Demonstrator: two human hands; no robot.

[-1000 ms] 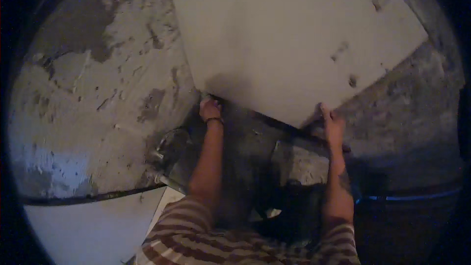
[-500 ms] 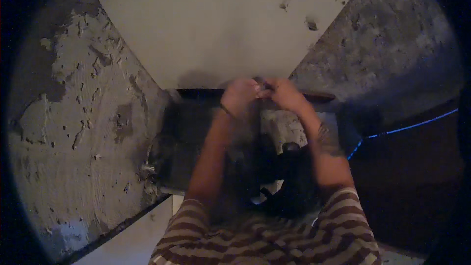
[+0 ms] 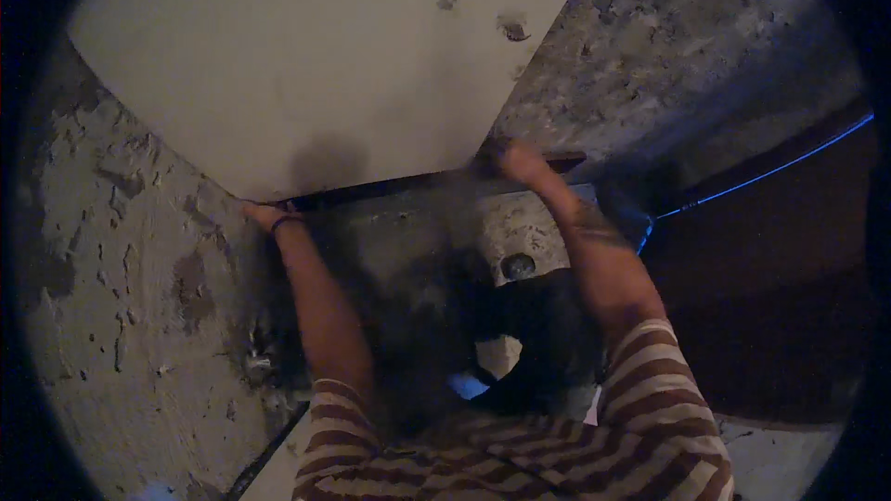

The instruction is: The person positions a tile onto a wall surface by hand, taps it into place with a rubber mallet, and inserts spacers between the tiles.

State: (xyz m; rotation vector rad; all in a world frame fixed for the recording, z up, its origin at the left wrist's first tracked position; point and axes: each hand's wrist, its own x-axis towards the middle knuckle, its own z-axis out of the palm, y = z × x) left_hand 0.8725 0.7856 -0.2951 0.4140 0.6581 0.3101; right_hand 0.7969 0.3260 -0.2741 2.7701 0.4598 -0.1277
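My left hand (image 3: 269, 215) is at the left end of a long dark strip (image 3: 371, 186) along the near edge of a pale, flat panel (image 3: 316, 46), its fingers closed round that edge. My right hand (image 3: 518, 162) is at the panel's near right corner on the same strip, blurred, with its fingers too dark to make out. Both forearms reach out over a dark, shadowed area below the strip, where a grimy pale block (image 3: 515, 223) with a round dark spot shows.
Rough plastered surfaces flank the panel at left (image 3: 130, 278) and right (image 3: 677, 46). A dark brown board (image 3: 761, 306) curves across the lower right beneath a blue-lit line (image 3: 761, 167). A small metallic fitting (image 3: 260, 362) sticks out at lower left.
My hands, together at the middle of the strip half a second ago, are now spread toward its two ends, the left one moved furthest. The panel sits further left in view.
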